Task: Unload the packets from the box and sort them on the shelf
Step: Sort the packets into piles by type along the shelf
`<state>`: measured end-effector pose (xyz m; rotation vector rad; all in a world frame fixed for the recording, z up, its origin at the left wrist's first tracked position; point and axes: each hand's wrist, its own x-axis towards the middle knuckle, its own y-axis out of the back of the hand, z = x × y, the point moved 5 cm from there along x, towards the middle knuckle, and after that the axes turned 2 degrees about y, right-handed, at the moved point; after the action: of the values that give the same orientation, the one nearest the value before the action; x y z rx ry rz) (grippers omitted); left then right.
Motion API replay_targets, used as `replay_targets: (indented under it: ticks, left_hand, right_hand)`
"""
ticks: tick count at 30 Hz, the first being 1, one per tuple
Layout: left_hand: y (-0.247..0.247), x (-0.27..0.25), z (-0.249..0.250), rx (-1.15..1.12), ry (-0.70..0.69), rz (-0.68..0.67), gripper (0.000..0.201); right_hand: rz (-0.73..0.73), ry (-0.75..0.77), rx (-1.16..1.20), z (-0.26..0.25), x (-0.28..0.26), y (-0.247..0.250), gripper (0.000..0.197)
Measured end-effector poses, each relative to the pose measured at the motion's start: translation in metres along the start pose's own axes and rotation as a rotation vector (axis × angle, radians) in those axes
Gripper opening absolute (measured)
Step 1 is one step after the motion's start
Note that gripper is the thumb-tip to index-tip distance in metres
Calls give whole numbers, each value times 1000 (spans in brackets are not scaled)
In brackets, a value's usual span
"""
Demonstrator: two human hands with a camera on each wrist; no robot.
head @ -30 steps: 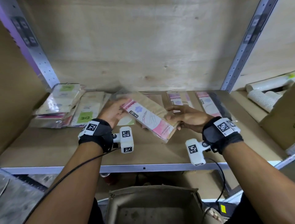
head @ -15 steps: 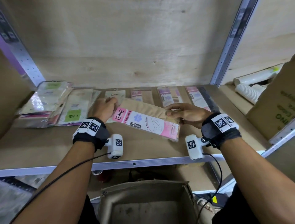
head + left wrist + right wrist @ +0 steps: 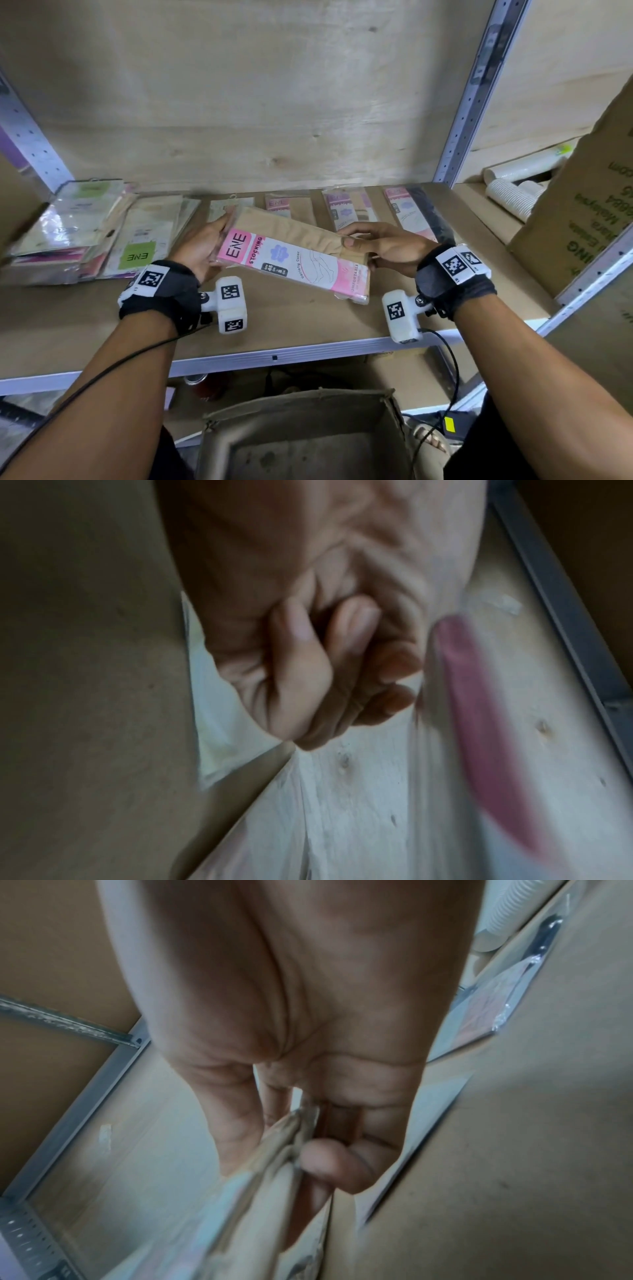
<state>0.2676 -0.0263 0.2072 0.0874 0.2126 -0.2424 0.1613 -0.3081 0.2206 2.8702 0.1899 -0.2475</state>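
A pink-and-white ENE stocking packet [image 3: 294,263], thick like a small bundle, hangs tilted just above the wooden shelf [image 3: 102,325]. My left hand [image 3: 205,250] holds its left end with curled fingers [image 3: 356,647]; the pink edge [image 3: 479,723] shows blurred beside them. My right hand [image 3: 376,246] pinches the right end, thumb [image 3: 329,1164] on top and fingers beneath, around layered packet edges [image 3: 274,1150]. A brown cardboard box [image 3: 301,438] stands open below the shelf, and its inside looks bare.
Sorted packets [image 3: 346,209] lie in a row along the shelf's back. A pile of flat packets [image 3: 68,233], one with a green ENE label, fills the left end. A large carton [image 3: 582,222] and stacked paper cups [image 3: 513,192] sit beyond the right upright [image 3: 476,89].
The packet has turned from a steep diagonal to nearly level, so its ENE label now faces me. Both hands have stayed at its ends.
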Motion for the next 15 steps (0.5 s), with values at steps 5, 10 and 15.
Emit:
replay_targets:
  ticks: [5, 10, 15]
  left_hand:
    - [0, -1, 2, 5, 16, -23, 46]
    - [4, 8, -6, -336, 22, -88, 53]
    - [26, 20, -16, -379, 72, 85, 46]
  right_hand:
    - [-13, 8, 32, 1, 4, -3, 24]
    - [21, 5, 103, -1, 9, -3, 14]
    - [174, -47, 272, 5, 12, 10, 12]
